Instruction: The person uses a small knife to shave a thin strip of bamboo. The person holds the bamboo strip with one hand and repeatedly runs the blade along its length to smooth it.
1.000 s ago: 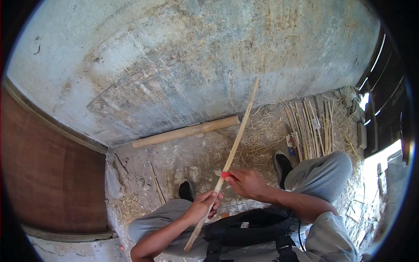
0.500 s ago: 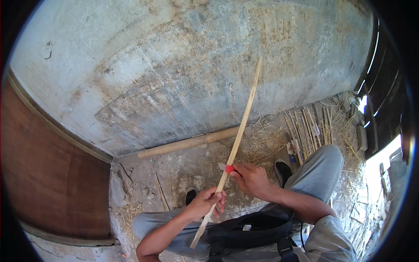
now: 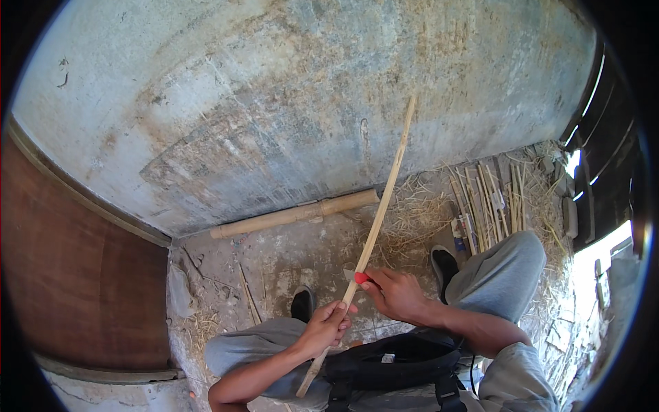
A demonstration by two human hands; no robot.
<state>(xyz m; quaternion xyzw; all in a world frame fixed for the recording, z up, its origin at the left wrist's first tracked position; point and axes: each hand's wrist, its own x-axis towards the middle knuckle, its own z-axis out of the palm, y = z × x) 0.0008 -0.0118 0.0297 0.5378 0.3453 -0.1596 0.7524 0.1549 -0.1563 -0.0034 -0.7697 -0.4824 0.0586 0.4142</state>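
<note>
A long, pale bamboo strip (image 3: 388, 199) slants from my lap up toward the wall, its far end raised. My left hand (image 3: 328, 326) is wrapped round its lower part. In my right hand (image 3: 398, 295) is a knife (image 3: 361, 277) with a red handle, most of it hidden by my fingers. Its short blade lies across the strip, a little above my left hand, and seems to touch it. A black bag (image 3: 391, 360) rests at my waist, just behind both hands.
A thick bamboo pole (image 3: 295, 216) lies along the foot of the stained wall (image 3: 309, 103). Several cut strips (image 3: 491, 199) lie at the right among shavings (image 3: 419, 226). Thin sticks (image 3: 248, 292) lie left of my feet. A brown door (image 3: 82, 268) stands at far left.
The knife and my right hand have moved slightly down along the strip, closer to my left hand. My left hand still grips the strip. The whole view has shifted a little.
</note>
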